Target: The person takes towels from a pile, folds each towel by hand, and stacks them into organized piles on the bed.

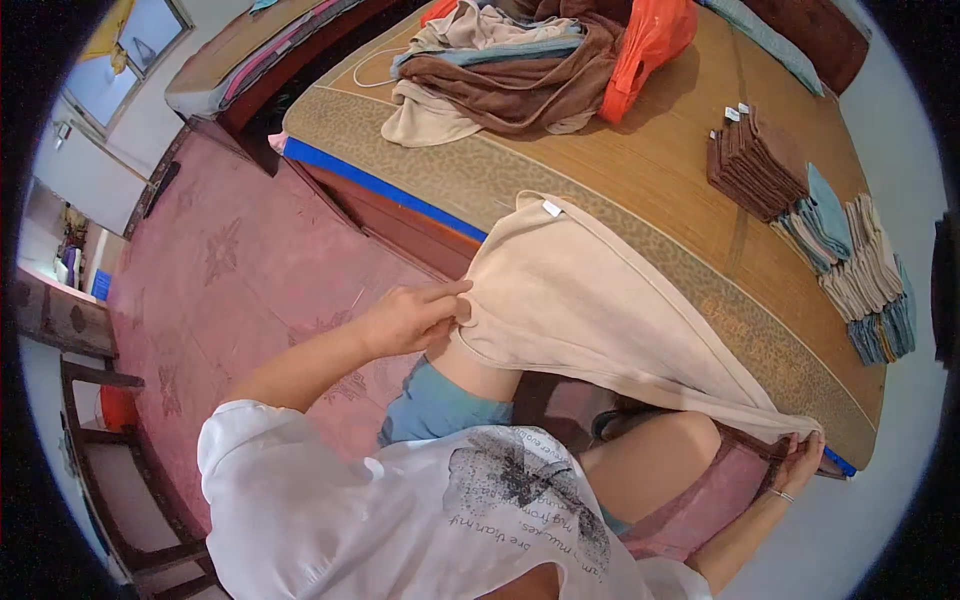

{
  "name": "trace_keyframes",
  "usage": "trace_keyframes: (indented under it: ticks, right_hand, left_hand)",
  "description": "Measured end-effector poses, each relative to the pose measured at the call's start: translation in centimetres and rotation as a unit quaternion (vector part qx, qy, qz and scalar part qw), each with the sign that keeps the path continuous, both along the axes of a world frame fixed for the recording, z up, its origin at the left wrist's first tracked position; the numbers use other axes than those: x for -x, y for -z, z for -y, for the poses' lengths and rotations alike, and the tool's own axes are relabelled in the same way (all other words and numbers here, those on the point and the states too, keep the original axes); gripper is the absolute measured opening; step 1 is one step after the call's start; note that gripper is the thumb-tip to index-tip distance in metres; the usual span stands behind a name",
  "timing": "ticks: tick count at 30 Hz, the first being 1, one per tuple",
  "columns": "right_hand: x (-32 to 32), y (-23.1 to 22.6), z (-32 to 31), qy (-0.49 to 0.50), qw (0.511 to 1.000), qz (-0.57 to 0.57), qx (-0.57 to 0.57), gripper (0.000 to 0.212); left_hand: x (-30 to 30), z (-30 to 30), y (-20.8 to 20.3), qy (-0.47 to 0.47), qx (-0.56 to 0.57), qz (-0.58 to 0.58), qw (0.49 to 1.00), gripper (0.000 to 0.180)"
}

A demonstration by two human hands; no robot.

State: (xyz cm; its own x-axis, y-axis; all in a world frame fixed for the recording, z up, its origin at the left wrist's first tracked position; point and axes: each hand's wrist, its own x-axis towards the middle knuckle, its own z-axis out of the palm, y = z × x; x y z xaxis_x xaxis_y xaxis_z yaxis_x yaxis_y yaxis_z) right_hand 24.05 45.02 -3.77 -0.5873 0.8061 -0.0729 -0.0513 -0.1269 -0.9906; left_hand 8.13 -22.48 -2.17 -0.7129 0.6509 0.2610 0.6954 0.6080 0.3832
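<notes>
A beige towel (590,290) with a small white tag is stretched over the near edge of the bed and above my knees. My left hand (415,315) pinches its left edge, fingers closed on the cloth. At the towel's far right corner, my right hand (800,460) grips the gathered end beside the bed's edge. The tagged upper part of the towel lies on the bed mat (680,170), and its lower edge hangs between the two hands.
A loose heap of brown, blue and beige towels (500,80) lies at the far side, beside a red plastic bag (648,60). Folded brown towels (755,165) and folded beige towels (865,260) stand in stacks on the right. A wooden chair (125,480) is at the lower left.
</notes>
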Motion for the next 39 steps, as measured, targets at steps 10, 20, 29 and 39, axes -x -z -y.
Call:
trace_keyframes:
  ticks: [10,20,29,39]
  right_hand:
    - [-0.3,0.3,-0.7,0.013,1.000,0.012,0.009,0.029]
    - [-1.0,1.2,-1.4,-0.004,1.000,-0.002,0.019,0.028]
    - [-0.3,1.1,-0.3,-0.001,1.000,-0.013,0.022,0.028]
    - [-1.2,1.3,-0.7,-0.015,1.000,-0.017,0.015,0.023]
  left_hand:
    - [0.0,-1.2,-0.8,-0.012,-0.024,-0.017,1.000,0.021]
    - [-0.7,-0.9,-1.7,0.067,0.067,0.005,0.996,0.022]
    - [-3.6,-1.7,-1.6,-0.019,0.054,-0.015,0.998,0.016]
    - [-4.3,-1.8,0.0,0.015,0.048,-0.093,0.994,0.026]
